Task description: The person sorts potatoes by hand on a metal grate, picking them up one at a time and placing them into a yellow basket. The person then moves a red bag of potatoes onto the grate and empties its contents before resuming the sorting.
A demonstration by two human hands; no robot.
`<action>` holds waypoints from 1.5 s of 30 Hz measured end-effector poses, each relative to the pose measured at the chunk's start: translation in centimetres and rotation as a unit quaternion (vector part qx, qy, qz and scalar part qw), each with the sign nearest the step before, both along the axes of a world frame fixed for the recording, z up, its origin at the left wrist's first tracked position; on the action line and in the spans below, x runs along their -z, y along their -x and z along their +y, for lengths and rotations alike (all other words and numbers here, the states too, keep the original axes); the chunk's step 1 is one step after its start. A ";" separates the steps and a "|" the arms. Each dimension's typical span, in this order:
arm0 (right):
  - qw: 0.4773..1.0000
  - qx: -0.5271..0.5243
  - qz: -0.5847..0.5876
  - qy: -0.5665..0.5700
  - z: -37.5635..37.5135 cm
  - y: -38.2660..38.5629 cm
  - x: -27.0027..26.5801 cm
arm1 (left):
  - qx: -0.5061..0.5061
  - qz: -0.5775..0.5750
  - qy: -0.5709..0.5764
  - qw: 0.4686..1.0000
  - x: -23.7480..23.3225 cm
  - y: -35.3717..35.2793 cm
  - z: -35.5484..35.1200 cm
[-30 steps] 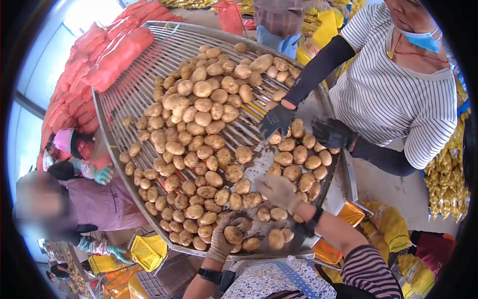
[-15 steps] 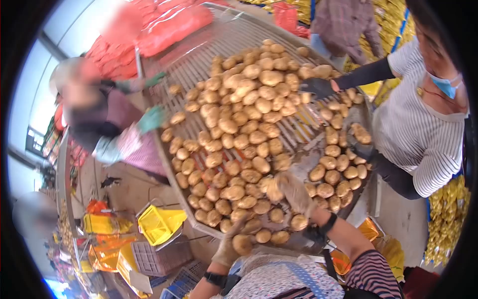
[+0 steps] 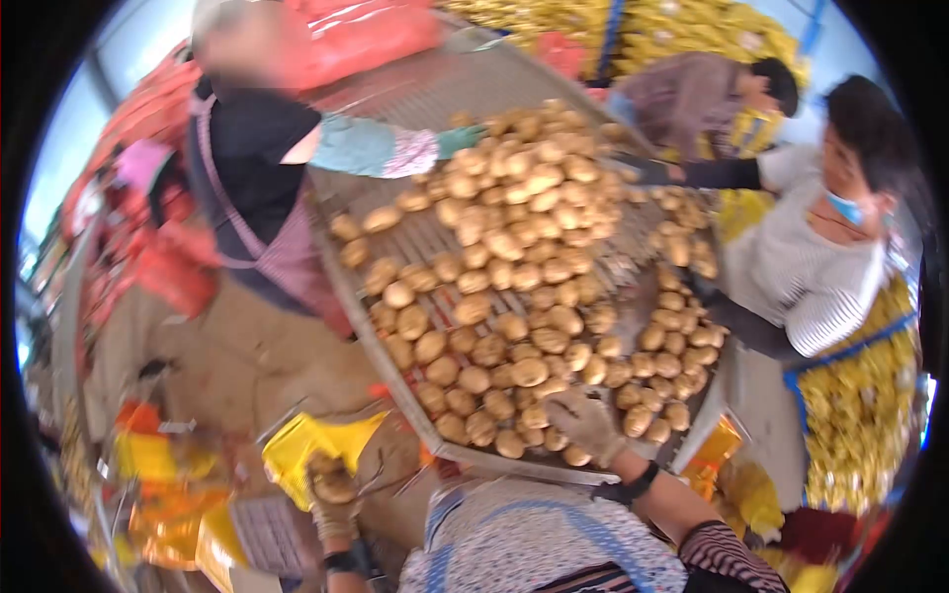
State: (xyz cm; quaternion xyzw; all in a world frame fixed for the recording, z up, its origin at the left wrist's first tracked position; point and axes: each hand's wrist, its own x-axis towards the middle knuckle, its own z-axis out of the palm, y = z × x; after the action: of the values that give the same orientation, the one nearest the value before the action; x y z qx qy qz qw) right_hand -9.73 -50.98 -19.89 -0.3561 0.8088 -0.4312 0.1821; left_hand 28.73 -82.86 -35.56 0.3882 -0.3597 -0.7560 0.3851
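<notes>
Our left hand (image 3: pixel 336 506) is closed around one potato (image 3: pixel 334 483), off the table's near edge and seemingly just over the yellow crate (image 3: pixel 297 450); blur hides the gap. Our right hand (image 3: pixel 585 423) lies spread, palm down, on the potatoes (image 3: pixel 529 371) atop the sorting table (image 3: pixel 514 467).

Potato packing shed, slatted sorting table (image 3: pixel 415 242) heaped with potatoes (image 3: pixel 514 247), stacked red sacks (image 3: pixel 356 35), yellow crates (image 3: pixel 306 450)
</notes>
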 end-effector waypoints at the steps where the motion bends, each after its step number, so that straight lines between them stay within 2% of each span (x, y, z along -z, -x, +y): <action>1: 1.000 0.007 -0.007 -0.024 -0.2 -0.1 0.5 | -0.006 0.077 -0.297 0.952 -4.7 0.4 -2.1; 2: 0.999 0.008 -0.019 -0.047 -0.3 0.0 1.2 | 0.021 0.108 -0.285 0.952 2.7 -4.3 -6.8; 3: 0.998 0.025 -0.014 -0.058 -0.5 0.1 1.1 | -0.044 0.059 -0.324 0.943 4.7 -5.9 -8.5; 4: 0.988 0.095 -0.095 -0.082 -1.0 0.7 0.8 | -0.113 0.032 -0.386 0.915 7.2 -7.5 -10.2; 5: 0.967 0.162 -0.173 -0.100 -1.5 1.6 0.5 | -0.107 -0.025 -0.336 0.935 10.1 -9.7 -10.9; 6: 0.966 0.171 -0.168 -0.100 -1.8 2.8 0.6 | -0.102 -0.082 -0.279 0.951 11.6 -10.5 -11.6; 8: 0.982 0.166 0.037 -0.077 -2.3 5.5 1.4 | -0.219 -0.141 -0.285 0.922 9.3 -8.9 -11.2; 9: 0.981 0.171 0.037 -0.078 -2.8 7.1 1.9 | -0.317 -0.015 -0.445 0.837 1.6 -4.0 -10.3; 10: 0.973 0.165 0.105 -0.121 -3.6 8.8 2.6 | -0.315 -0.016 -0.445 0.838 1.5 -2.5 -9.8; 11: 0.959 0.156 0.170 -0.163 -4.5 10.4 3.4 | -0.241 -0.065 -0.355 0.901 1.5 -1.6 -9.5; 12: 0.960 0.153 0.168 -0.162 -5.4 12.0 4.8 | -0.166 -0.114 -0.259 0.945 1.3 -0.6 -8.4; 13: 0.949 0.163 0.119 -0.241 -6.3 13.5 6.4 | -0.123 -0.202 -0.120 0.964 -2.9 3.9 -5.7; 14: 0.931 0.167 0.066 -0.319 -7.1 14.4 7.5 | -0.074 -0.251 -0.038 0.964 -6.1 8.1 -3.7; 15: 0.923 0.185 0.024 -0.336 -8.1 15.0 6.8 | 0.009 -0.232 0.042 0.972 -5.7 10.4 -2.3; 16: 0.914 0.205 -0.019 -0.351 -8.9 15.0 5.7 | 0.105 -0.190 0.201 0.955 -6.5 13.9 0.7; 17: 0.922 0.220 -0.015 -0.318 -8.6 14.8 5.8 | 0.055 0.064 -0.056 0.995 -3.7 16.8 3.0; 18: 0.923 0.219 -0.025 -0.315 -7.5 14.9 6.1 | 0.224 -0.143 0.203 0.942 -9.3 21.3 6.3; 19: 0.937 0.192 -0.004 -0.292 -6.0 15.1 6.4 | 0.366 -0.326 0.431 0.758 -14.5 25.8 9.0; 21: 0.949 0.177 0.062 -0.255 -2.3 14.5 6.3 | 0.419 -0.263 0.645 0.582 -11.8 29.8 11.8; 22: 0.948 0.181 0.056 -0.256 0.2 14.0 6.1 | 0.425 -0.262 0.645 0.578 -10.8 31.1 13.1; 24: 0.954 0.080 0.121 -0.264 5.0 13.8 5.8 | 0.451 -0.232 0.680 0.530 -9.7 34.5 15.3; 25: 0.954 0.076 0.114 -0.267 6.7 13.3 5.8 | 0.456 -0.236 0.675 0.530 -9.3 36.1 16.8; 27: 0.966 0.158 0.063 -0.193 9.5 12.2 5.9 | 0.448 -0.165 0.679 0.557 -8.5 39.3 20.0; 28: 0.967 0.160 0.059 -0.190 10.4 12.1 5.5 | 0.451 -0.167 0.680 0.554 -7.5 41.0 21.7; 30: 0.960 0.217 0.047 -0.170 12.2 11.9 4.9 | 0.467 -0.076 0.647 0.598 -5.4 44.3 25.3; 31: 0.960 0.243 0.022 -0.135 13.7 12.0 6.2 | 0.472 -0.077 0.647 0.594 -6.3 45.5 27.1; 33: 0.956 0.262 -0.002 -0.134 15.0 12.3 5.0 | 0.486 -0.179 0.654 0.552 -8.9 47.0 29.7; 34: 0.951 0.280 -0.023 -0.132 15.6 12.5 4.7 | 0.488 -0.185 0.652 0.549 -8.8 46.9 29.7; 36: 0.951 0.275 -0.015 -0.138 15.9 13.1 5.3 | 0.566 -0.121 0.593 0.560 -8.7 46.9 29.4; 37: 0.960 0.224 0.061 -0.159 15.2 13.5 3.8 | 0.541 -0.040 0.577 0.611 -9.6 46.9 27.7; 38: 0.959 0.174 0.137 -0.177 14.3 13.9 2.5 | 0.484 -0.124 0.677 0.541 -10.5 47.0 25.2; 39: 0.965 0.173 0.170 -0.105 12.3 14.0 1.6 | 0.416 -0.203 0.760 0.457 -11.6 47.1 22.5; 40: 0.973 0.129 0.183 -0.056 10.2 14.3 1.2 | 0.413 -0.285 0.724 0.473 -13.7 47.6 20.1; 41: 0.977 0.086 0.197 -0.006 7.9 14.8 0.9 | 0.397 -0.343 0.721 0.453 -12.1 47.7 17.1; 44: 0.966 -0.051 0.250 -0.033 1.0 16.2 1.6 | 0.420 -0.331 0.713 0.454 -11.5 46.0 12.0; 45: 0.956 -0.093 0.274 -0.048 -0.9 16.5 3.3 | 0.441 -0.328 0.665 0.505 -11.8 45.1 11.1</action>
State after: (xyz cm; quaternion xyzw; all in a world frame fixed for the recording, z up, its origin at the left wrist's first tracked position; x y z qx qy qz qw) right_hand -26.27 -51.83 -23.20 -0.5248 0.8109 -0.2588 0.0097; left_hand -16.34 -71.77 -23.71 0.0293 -0.9823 -0.1852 0.0011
